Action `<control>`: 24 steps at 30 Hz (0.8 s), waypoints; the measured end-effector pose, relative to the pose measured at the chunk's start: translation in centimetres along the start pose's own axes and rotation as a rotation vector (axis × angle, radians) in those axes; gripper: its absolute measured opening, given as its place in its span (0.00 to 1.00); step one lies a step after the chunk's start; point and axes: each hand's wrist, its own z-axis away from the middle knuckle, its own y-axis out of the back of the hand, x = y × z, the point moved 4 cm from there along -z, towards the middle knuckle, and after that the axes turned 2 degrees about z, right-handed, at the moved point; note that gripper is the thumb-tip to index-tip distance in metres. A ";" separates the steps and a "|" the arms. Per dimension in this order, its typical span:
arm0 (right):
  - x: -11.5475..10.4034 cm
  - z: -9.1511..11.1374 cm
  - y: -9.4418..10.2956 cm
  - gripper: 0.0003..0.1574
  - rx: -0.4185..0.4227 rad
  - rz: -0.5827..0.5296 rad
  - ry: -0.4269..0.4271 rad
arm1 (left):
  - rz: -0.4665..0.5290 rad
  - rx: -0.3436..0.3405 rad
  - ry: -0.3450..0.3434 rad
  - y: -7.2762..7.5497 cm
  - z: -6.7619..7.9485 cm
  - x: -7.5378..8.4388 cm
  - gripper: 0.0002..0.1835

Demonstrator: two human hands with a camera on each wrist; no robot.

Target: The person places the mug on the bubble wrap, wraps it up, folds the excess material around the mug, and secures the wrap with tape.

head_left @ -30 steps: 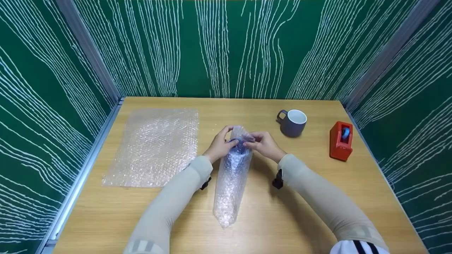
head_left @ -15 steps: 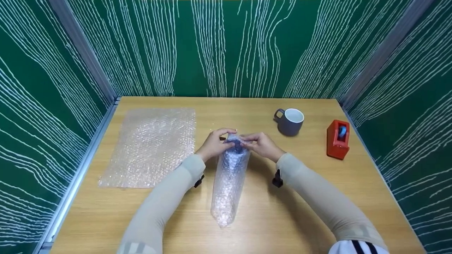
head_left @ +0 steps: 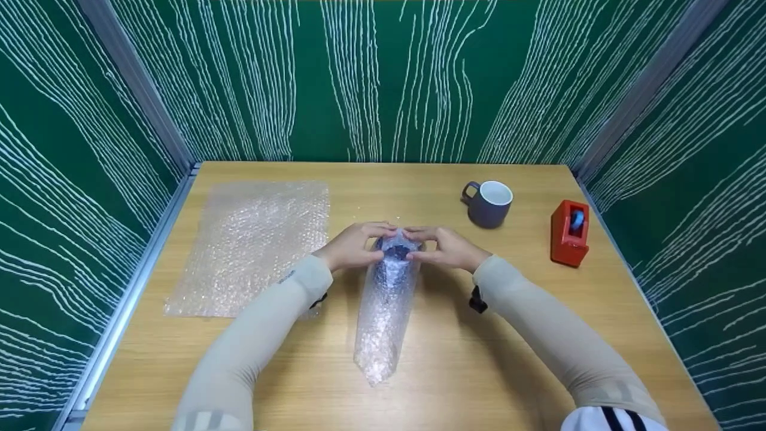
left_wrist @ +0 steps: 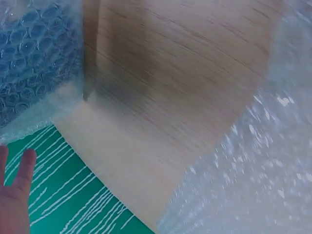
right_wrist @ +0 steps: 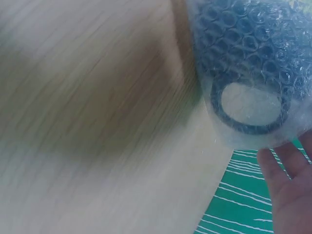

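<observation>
A long piece of bubble wrap runs from mid-table toward the front, its far end bunched around something dark. Through the plastic in the right wrist view, a dark loop like a mug handle shows. From the left, my left hand touches the wrapped end, thumb on the near side and fingers reaching to the far edge. Opposite it, my right hand does the same from the right. Both hands' fingers look nearly straight in the wrist views, with right fingertips right at the wrap's edge.
A flat sheet of bubble wrap lies on the left of the wooden table. Back right stands a dark grey mug with a pale inside. A red tape dispenser sits near the right edge. Green walls enclose the table.
My hands pinched the wrap's upper end earlier; now thumbs and fingers are spread apart along its sides. That end has folded down over the dark thing, and the left hand has shifted left.
</observation>
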 end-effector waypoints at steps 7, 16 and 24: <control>-0.3 0.1 0.3 0.46 -0.003 0.109 0.066 | -0.092 -0.078 -0.056 0.3 0.4 0.5 0.41; -0.7 0.7 -0.2 0.46 0.095 0.172 0.149 | -0.145 -0.136 -0.015 0.1 0.7 0.6 0.40; -1.5 1.5 -1.3 0.39 0.098 0.171 0.191 | -0.173 -0.095 -0.008 -0.3 0.7 0.4 0.37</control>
